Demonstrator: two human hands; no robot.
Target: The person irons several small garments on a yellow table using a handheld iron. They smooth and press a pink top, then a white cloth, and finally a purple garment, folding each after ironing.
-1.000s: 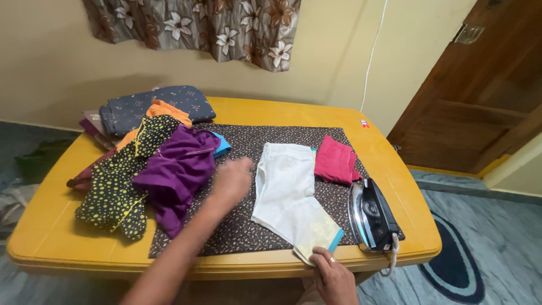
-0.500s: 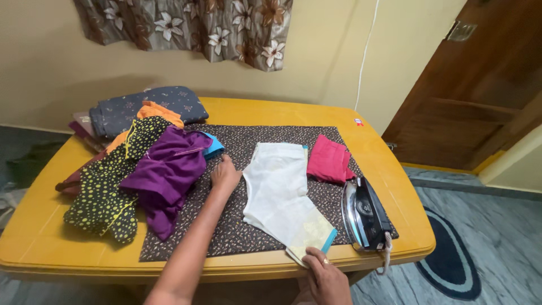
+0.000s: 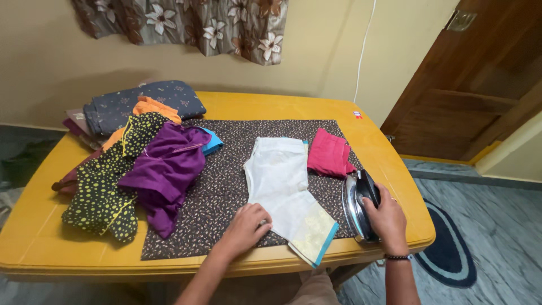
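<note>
Yellow walls, a flowered curtain (image 3: 186, 25) and a dark wooden door (image 3: 480, 85) frame your workspace, and the yellow bench (image 3: 51, 226) fills most of the view. Across its middle lies a dark speckled cloth (image 3: 226, 186) as a pressing pad. On the far left sits a heap of clothes: a folded grey printed piece (image 3: 144, 104), an orange garment (image 3: 152, 107), a black one with yellow dots (image 3: 104, 186) and a purple top (image 3: 166, 169) spilling onto the pad.

Your work is the white garment (image 3: 279, 175), lying flat on the pad near its centre, its pale yellow hem with a blue edge (image 3: 313, 237) hanging just over the bench's near rim. A folded pink piece (image 3: 329, 155) lies touching its far right side.

Your right hand (image 3: 384, 217) is closed around the handle of the iron (image 3: 361, 206), which stands tipped on its side at the pad's right edge. Your left hand (image 3: 248, 226) presses with curled fingers on the white garment's near left edge; I cannot tell whether it pinches the fabric or only pins it.

To do this well, I would keep that left hand holding the cloth taut and flat, set the soleplate down squarely on the garment, and keep your fingers clear of its path. Mind the white cord (image 3: 364, 51) on the wall behind, and the overhanging hem, which may need pulling onto the pad.
</note>
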